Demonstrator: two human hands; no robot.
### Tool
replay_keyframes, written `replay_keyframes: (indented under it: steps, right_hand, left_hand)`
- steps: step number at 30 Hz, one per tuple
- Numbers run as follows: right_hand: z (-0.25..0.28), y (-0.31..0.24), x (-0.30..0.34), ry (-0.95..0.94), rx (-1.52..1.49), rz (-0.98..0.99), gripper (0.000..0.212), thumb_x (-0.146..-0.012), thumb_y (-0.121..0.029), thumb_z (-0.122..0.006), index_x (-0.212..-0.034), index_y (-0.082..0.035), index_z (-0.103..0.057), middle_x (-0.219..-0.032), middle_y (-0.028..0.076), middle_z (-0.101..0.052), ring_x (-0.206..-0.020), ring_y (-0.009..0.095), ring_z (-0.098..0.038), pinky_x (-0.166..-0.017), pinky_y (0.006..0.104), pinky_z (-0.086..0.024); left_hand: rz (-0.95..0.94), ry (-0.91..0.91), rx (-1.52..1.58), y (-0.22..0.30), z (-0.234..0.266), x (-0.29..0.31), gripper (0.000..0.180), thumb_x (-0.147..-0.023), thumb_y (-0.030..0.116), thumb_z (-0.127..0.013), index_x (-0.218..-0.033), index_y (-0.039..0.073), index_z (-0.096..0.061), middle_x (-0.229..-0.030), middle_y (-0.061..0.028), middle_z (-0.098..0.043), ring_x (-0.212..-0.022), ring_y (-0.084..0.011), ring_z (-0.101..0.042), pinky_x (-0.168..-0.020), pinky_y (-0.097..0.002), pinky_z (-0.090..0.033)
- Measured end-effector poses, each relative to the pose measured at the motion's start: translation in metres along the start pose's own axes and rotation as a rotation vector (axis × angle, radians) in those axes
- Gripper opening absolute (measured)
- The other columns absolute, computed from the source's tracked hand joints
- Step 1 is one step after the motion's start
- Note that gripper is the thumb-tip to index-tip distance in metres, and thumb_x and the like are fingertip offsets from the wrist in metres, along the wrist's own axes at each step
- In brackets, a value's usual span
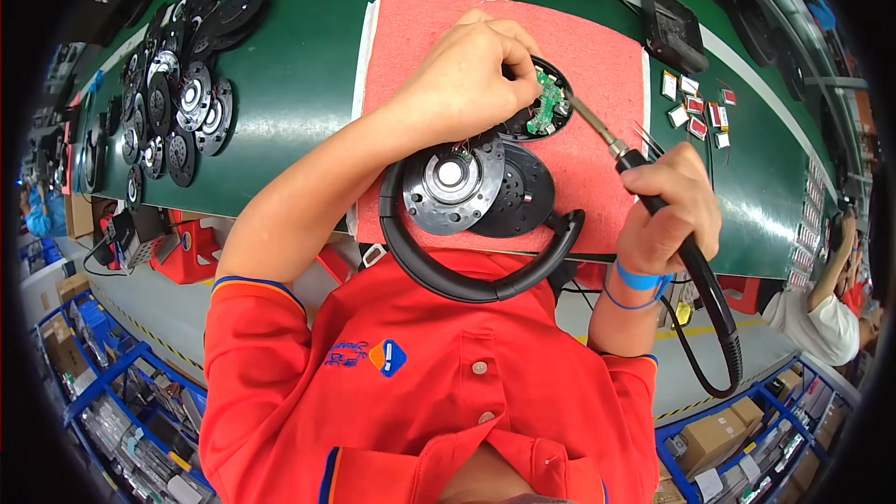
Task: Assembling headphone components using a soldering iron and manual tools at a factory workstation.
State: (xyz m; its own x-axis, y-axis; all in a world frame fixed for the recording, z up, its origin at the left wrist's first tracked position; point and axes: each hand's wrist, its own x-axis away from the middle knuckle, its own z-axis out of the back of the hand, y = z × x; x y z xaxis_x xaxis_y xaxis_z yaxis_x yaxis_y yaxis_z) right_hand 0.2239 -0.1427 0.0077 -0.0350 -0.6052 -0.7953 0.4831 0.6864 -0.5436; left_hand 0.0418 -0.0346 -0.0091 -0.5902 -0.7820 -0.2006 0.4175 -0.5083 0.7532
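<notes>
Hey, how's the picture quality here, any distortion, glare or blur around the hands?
Head view: strong fisheye bend, the green bench edge curves and the corners go black. Light is even, with soft shadows under the headband on the red mat. Slight glare on the metal disc. The left hand, right hand and soldering iron are sharp; the rim areas look smeared.

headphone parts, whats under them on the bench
The headphone parts lie on a red mat, which rests on the green bench. The left hand covers part of the open earcup with the green circuit board, so the mat beneath there is hidden.
</notes>
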Motion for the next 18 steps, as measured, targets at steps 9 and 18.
replay_keyframes:
  steps: [9,18]
  right_hand:
    - [-0.0068,0.0012,-0.0004,-0.122,0.119,-0.118,0.048,-0.095,-0.035,-0.046,-0.067,0.001,-0.06,-0.054,0.007,-0.051,-0.049,0.015,-0.042,-0.046,0.0274,-0.028]
    - [-0.0071,0.0021,-0.0003,-0.152,0.13,-0.107,0.047,-0.095,-0.034,-0.046,-0.068,0.001,-0.06,-0.056,0.007,-0.053,-0.049,0.015,-0.043,-0.047,0.0271,-0.029]
  left_hand:
    - [-0.043,0.107,0.053,-0.0023,-0.0041,-0.0014,0.008,-0.064,0.006,-0.063,-0.067,-0.001,-0.067,-0.088,-0.0077,-0.067,-0.086,-0.0302,-0.054,-0.08,-0.0371,-0.045]
    - [-0.028,0.002,0.009,-0.0019,0.0004,-0.0008,0.009,-0.071,0.008,-0.065,-0.071,0.0,-0.066,-0.096,-0.0075,-0.065,-0.092,-0.0232,-0.055,-0.086,-0.034,-0.042]
